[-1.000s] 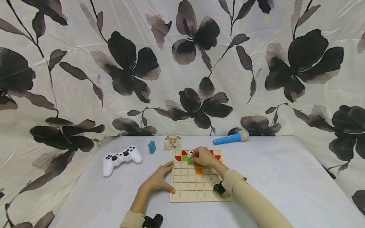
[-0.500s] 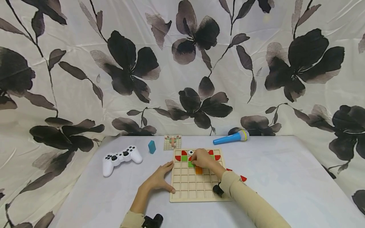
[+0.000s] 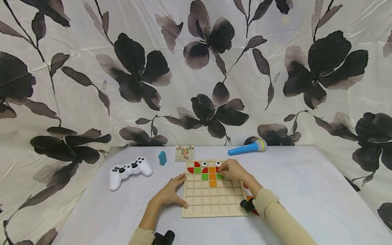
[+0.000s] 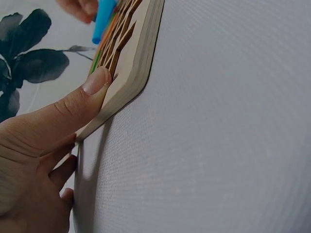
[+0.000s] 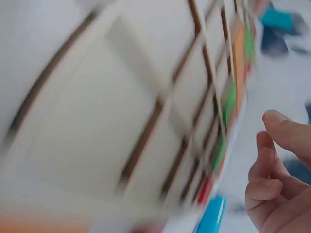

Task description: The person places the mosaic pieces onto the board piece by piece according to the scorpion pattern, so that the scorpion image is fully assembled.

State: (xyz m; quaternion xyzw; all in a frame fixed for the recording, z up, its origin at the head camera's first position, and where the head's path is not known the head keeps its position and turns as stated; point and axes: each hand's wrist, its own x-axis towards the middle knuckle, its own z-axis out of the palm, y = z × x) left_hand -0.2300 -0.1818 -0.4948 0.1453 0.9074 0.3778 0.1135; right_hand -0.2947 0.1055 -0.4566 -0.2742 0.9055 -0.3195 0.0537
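Note:
In the head view a wooden grid board (image 3: 199, 200) lies on the table, coloured tiles set in its upper rows. They include a red-and-white tile (image 3: 205, 170), green tiles (image 3: 205, 176), an orange column (image 3: 212, 176) and white eye tiles (image 3: 204, 164). My left hand (image 3: 168, 191) is spread along the board's left edge; in the left wrist view its thumb (image 4: 73, 104) rests on the rim by the corner. Over the upper right tiles hovers my right hand (image 3: 234, 170). The right wrist view shows its thumb and bent fingers (image 5: 265, 189) apart, with nothing visible between them.
Loose red and orange pieces (image 3: 249, 197) lie by the board's right edge, partly under my right wrist. A pattern card (image 3: 184, 153) and a blue microphone (image 3: 245, 149) lie behind the board. Leftward are a teal block (image 3: 162, 158) and a white game controller (image 3: 130, 172).
My right hand has moved right from the middle of the board, uncovering a red-and-white tile in its slot left of the orange column. My left hand has stayed at the edge.

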